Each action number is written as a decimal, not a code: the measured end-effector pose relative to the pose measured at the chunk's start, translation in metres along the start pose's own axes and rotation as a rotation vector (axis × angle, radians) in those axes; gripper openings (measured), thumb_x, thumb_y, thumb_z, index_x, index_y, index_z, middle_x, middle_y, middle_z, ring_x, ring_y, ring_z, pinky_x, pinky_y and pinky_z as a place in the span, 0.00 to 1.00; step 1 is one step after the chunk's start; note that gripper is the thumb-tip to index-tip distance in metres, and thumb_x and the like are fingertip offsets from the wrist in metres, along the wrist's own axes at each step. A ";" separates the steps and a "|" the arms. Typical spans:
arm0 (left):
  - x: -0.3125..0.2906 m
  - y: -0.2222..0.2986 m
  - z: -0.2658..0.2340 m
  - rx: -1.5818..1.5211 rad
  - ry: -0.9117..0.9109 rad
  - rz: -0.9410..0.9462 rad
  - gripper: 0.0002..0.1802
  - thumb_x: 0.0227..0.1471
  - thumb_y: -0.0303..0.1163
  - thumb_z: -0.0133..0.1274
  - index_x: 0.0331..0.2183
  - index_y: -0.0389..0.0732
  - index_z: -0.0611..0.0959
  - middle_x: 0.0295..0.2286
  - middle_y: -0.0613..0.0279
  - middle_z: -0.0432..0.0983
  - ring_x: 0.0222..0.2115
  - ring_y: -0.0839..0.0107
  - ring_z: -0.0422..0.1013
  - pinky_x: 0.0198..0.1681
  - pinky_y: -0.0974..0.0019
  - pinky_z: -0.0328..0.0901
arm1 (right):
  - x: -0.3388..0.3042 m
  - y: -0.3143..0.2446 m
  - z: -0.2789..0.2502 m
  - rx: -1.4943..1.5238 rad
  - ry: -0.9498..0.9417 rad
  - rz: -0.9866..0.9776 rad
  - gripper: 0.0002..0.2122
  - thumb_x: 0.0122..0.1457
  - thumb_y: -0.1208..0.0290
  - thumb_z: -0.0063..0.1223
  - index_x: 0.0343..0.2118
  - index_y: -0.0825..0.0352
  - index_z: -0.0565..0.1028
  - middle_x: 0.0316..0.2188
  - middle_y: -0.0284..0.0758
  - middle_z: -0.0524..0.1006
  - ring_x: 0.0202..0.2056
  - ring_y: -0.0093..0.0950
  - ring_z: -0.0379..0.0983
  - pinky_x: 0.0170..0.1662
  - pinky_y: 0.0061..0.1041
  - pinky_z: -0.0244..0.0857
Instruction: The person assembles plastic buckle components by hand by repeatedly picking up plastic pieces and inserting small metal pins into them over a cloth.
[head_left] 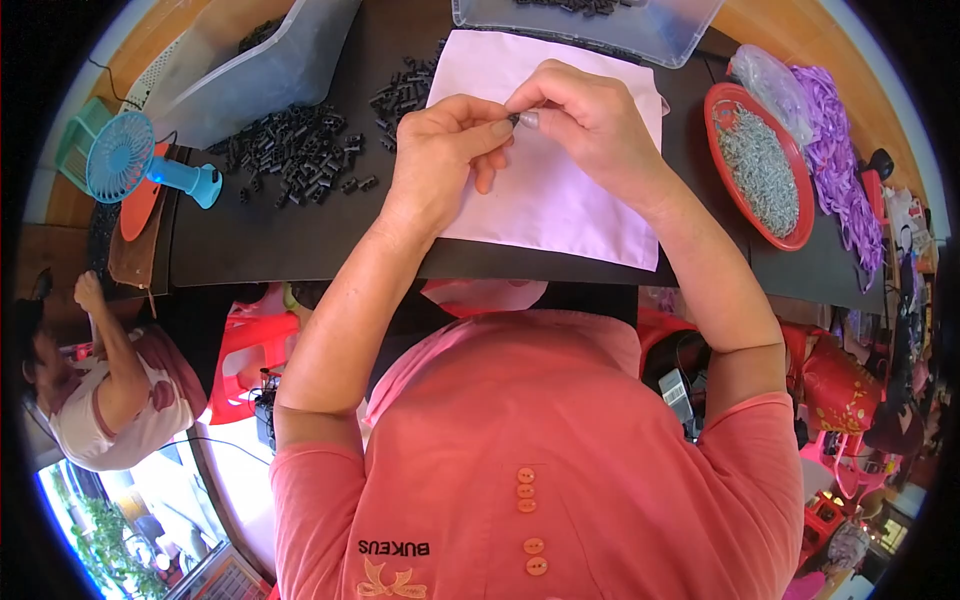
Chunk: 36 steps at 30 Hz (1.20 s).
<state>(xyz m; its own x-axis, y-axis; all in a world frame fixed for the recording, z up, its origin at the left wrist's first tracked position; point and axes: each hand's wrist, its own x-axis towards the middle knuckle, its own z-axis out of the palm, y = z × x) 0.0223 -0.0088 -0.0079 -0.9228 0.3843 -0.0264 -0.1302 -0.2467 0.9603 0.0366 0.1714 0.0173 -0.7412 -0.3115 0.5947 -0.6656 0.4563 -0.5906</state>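
Observation:
Above a pale pink cloth (575,215) spread on the dark tabletop, both my hands meet at a small black piece (514,118), mostly hidden by the fingertips. My left hand (440,145) pinches it between thumb and forefinger, the other fingers curled loosely below. From the other side my right hand (595,125) is closed, its thumb and forefinger on the same piece. Left of the cloth lies a heap of small black plastic parts (300,150), with a second heap (400,95) beside the cloth's far left edge.
A red bowl (797,240) of small silvery metal pieces stands at right, near a clear bag (770,90) and purple strips (835,150). Clear plastic bins (250,85) hold more black parts at the back. A blue fan (122,155) stands left; another person (115,400) sits beyond.

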 end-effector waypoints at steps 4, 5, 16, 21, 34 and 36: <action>0.000 0.001 -0.001 0.005 -0.019 -0.010 0.06 0.52 0.23 0.54 0.33 0.29 0.79 0.22 0.57 0.76 0.14 0.74 0.67 0.16 0.74 0.58 | -0.002 0.004 -0.002 -0.013 -0.022 -0.047 0.09 0.48 0.87 0.46 0.31 0.71 0.75 0.26 0.34 0.74 0.29 0.25 0.71 0.33 0.20 0.64; 0.000 0.001 -0.001 0.002 -0.024 -0.012 0.06 0.52 0.23 0.54 0.33 0.29 0.79 0.22 0.57 0.76 0.14 0.74 0.67 0.16 0.74 0.58 | -0.002 0.005 -0.002 -0.048 -0.014 -0.106 0.09 0.48 0.87 0.46 0.32 0.71 0.75 0.26 0.34 0.74 0.29 0.25 0.71 0.33 0.20 0.64; -0.002 0.002 0.002 -0.004 -0.025 -0.017 0.05 0.53 0.23 0.54 0.32 0.30 0.79 0.21 0.58 0.75 0.14 0.74 0.66 0.16 0.74 0.58 | -0.002 0.001 0.006 0.038 0.060 -0.094 0.10 0.45 0.87 0.49 0.29 0.66 0.74 0.25 0.36 0.74 0.28 0.33 0.72 0.31 0.28 0.66; -0.001 0.002 0.000 -0.059 -0.025 -0.024 0.05 0.49 0.19 0.54 0.31 0.28 0.79 0.22 0.56 0.75 0.15 0.75 0.67 0.15 0.74 0.58 | -0.001 -0.002 0.009 -0.135 0.098 -0.258 0.11 0.44 0.87 0.48 0.30 0.65 0.73 0.26 0.35 0.74 0.29 0.34 0.71 0.31 0.27 0.66; 0.001 0.003 -0.005 -0.156 -0.010 -0.075 0.08 0.53 0.23 0.52 0.34 0.27 0.78 0.24 0.54 0.76 0.16 0.71 0.68 0.19 0.72 0.61 | -0.008 0.011 0.017 0.151 0.092 0.102 0.12 0.48 0.82 0.53 0.38 0.67 0.75 0.30 0.37 0.75 0.33 0.30 0.76 0.37 0.25 0.69; 0.001 0.003 -0.007 -0.194 -0.002 -0.086 0.08 0.52 0.22 0.53 0.33 0.26 0.78 0.25 0.53 0.76 0.16 0.71 0.68 0.19 0.72 0.62 | -0.009 0.007 0.015 -0.027 0.094 -0.026 0.11 0.45 0.79 0.56 0.34 0.66 0.74 0.29 0.36 0.73 0.31 0.34 0.74 0.35 0.29 0.68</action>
<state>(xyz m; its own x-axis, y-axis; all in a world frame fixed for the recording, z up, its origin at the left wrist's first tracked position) 0.0183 -0.0149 -0.0073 -0.9047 0.4130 -0.1048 -0.2757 -0.3801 0.8829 0.0369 0.1649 -0.0005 -0.7112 -0.2450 0.6589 -0.6812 0.4717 -0.5598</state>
